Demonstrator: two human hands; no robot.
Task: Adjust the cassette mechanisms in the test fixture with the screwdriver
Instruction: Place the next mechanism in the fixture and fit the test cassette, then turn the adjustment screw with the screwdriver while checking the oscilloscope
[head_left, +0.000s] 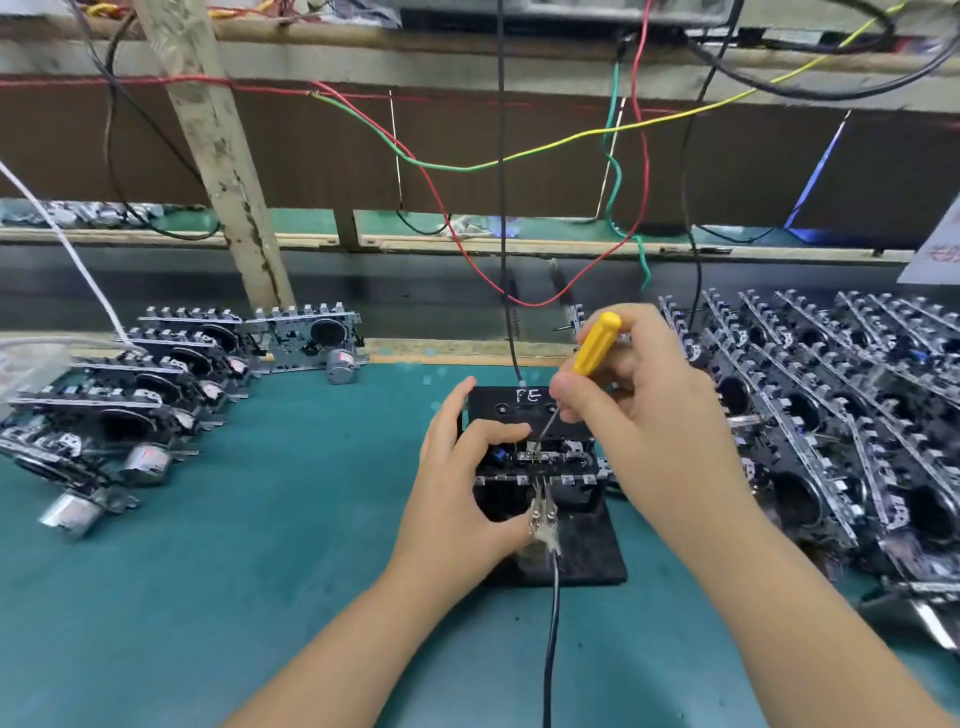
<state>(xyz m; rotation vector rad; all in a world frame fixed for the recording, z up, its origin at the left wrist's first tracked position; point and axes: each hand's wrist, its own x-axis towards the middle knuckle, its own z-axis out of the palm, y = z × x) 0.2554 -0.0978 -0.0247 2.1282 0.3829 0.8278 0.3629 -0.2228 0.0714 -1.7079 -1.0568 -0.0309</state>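
Yellow-handled screwdriver (596, 345), pinched in the right hand (631, 395), has its tip on the cassette mechanism (540, 457) seated in the black test fixture (582, 551) at mid worktop (260, 545); the contact point is hard to make out. The left hand (457, 488) grips the mechanism's left edge, partly hiding it. Two stacks of mechanisms, left (156, 395) and right (841, 415), overlap too much to count.

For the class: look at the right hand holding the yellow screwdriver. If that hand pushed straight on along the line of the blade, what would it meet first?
Probably the cassette mechanism seated in the test fixture. The right hand points the screwdriver down and left, its tip already at or touching the mechanism's metal parts, beside the left hand's index finger.
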